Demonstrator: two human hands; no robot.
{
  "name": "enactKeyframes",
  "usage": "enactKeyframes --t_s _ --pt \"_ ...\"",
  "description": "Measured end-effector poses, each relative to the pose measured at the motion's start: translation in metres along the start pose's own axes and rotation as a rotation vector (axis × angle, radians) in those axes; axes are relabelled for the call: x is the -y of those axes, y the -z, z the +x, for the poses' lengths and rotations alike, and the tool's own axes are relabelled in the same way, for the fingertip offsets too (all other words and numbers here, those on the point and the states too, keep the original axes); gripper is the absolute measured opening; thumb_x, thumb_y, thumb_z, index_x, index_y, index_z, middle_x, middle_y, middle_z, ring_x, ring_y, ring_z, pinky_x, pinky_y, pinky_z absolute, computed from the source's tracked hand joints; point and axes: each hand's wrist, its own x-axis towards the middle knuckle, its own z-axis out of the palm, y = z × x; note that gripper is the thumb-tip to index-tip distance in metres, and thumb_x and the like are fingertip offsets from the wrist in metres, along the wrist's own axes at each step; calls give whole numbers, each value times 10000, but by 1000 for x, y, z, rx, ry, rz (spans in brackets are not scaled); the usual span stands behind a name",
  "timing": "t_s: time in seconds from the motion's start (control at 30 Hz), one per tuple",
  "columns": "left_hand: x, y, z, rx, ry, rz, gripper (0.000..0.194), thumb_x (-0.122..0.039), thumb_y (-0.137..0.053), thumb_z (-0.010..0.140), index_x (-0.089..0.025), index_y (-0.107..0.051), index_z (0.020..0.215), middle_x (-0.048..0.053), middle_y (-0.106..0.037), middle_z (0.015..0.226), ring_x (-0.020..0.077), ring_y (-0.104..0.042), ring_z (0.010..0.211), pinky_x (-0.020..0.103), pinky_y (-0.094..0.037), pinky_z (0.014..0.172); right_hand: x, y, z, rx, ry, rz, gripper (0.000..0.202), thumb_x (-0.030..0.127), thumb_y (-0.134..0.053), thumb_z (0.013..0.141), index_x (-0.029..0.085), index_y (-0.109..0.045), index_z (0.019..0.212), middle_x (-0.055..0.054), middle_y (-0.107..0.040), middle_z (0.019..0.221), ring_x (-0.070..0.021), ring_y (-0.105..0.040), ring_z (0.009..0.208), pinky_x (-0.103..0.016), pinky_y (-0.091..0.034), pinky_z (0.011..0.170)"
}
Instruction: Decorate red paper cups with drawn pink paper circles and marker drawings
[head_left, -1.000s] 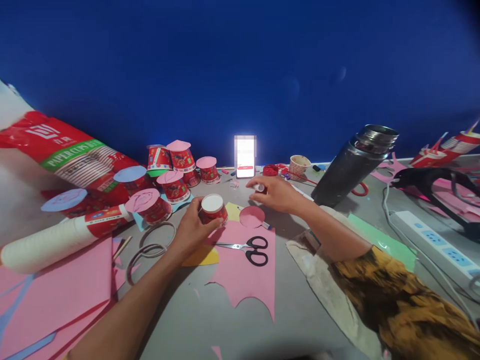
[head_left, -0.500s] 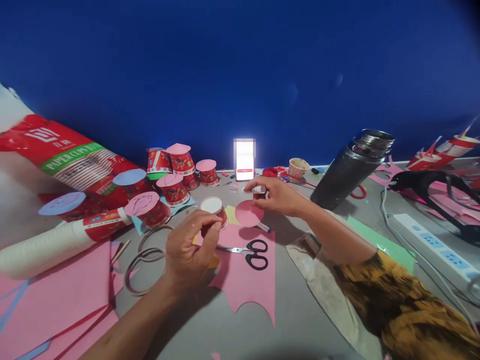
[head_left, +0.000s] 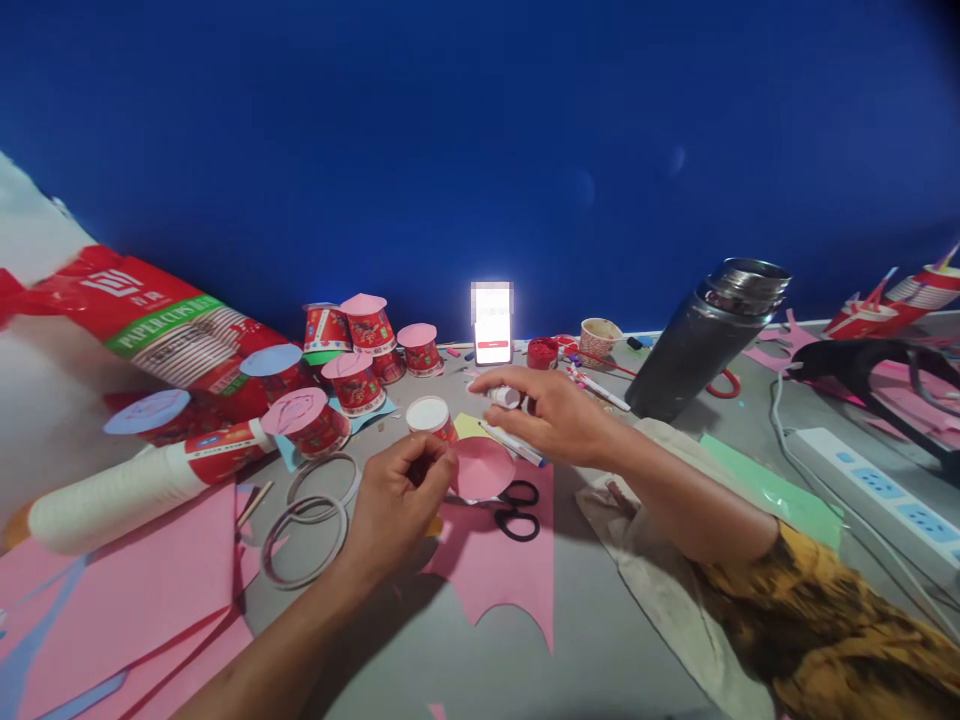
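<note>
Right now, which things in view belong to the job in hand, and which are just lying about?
Likely in the job:
round pink paper disc, in the left hand
small white-ended cylindrical tube, in the right hand
upturned red paper cup with white base

Likely just lying about:
dark metal flask
white plastic power strip

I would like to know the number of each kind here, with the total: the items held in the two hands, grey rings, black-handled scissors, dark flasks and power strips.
Pink paper disc in left hand: 1
White-ended tube in right hand: 1
Grey rings: 2
Black-handled scissors: 1
Dark flask: 1
Power strip: 1
Total: 7
</note>
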Motion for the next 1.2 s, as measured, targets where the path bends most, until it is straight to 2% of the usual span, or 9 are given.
enactKeyframes --t_s 0.07,0.13,0.2,0.3,0.43,0.7,0.83,0.93,1.2 --pt "2 1 2 -20 25 0 244 -336 -591 801 -212 -617 591 -25 -598 560 126 -514 531 242 -393 519 7 4 -2 -102 -4 28 261 343 -638 974 233 -749 1183 -10 -764 905 -124 -570 634 -275 -435 641" --pt "3 2 3 -43 37 0 239 -317 -576 779 -212 -602 565 -30 -569 541 120 -483 515 242 -368 509 14 5 -5 -134 46 73 251 406 -668 966 224 -780 1098 -18 -765 893 -129 -581 638 -271 -438 624" --pt "3 3 3 -56 44 -3 233 -313 -568 774 -209 -599 567 -29 -567 546 120 -478 523 244 -362 516 19 3 -9 -79 141 77 216 407 -703 950 229 -796 1029 -26 -777 908 -139 -613 672 -268 -447 624" --pt "4 4 3 -69 44 -11 240 -332 -576 793 -205 -609 592 -25 -584 570 126 -491 552 249 -370 538 18 -8 -12 15 298 -48 180 353 -687 973 250 -796 1073 -33 -780 893 -168 -655 758 -287 -470 690" --pt "7 3 2 -68 31 -22 260 -352 -584 819 -203 -614 607 -27 -575 580 127 -493 563 254 -372 554 7 -24 -12 8 431 -230 222 351 -637 1014 225 -775 1135 -52 -745 855 -184 -640 782 -306 -460 698" --pt "9 4 2 -80 -12 -54 194 -332 -593 820 -202 -610 675 -22 -587 662 130 -519 625 250 -406 596 -1 -27 -10 -55 507 -290 185 327 -623 1032 221 -733 1137 -40 -710 857 -166 -598 772 -292 -448 683" --pt "9 4 3 -38 78 -247 126 -317 -671 770 -201 -621 763 -20 -616 719 137 -557 664 249 -444 617 -1 -27 -10 -63 523 -280 159 292 -634 1023 220 -729 1128 -33 -687 852 -160 -579 757 -286 -448 666" --pt "8 5 5 -9 127 -394 175 -317 -699 757 -194 -666 877 -4 -666 766 151 -600 692 257 -476 637 -2 -27 -11 -42 516 -285 185 279 -636 1018 236 -727 1174 -36 -683 879 -162 -584 776 -284 -456 669" --pt "11 6 6 -96 57 -171 250 -393 -671 841 -196 -751 710 -15 -649 621 128 -553 599 240 -429 585 -5 -31 -11 -74 544 -318 194 277 -625 1024 228 -715 1189 -38 -702 878 -171 -599 785 -289 -451 654"
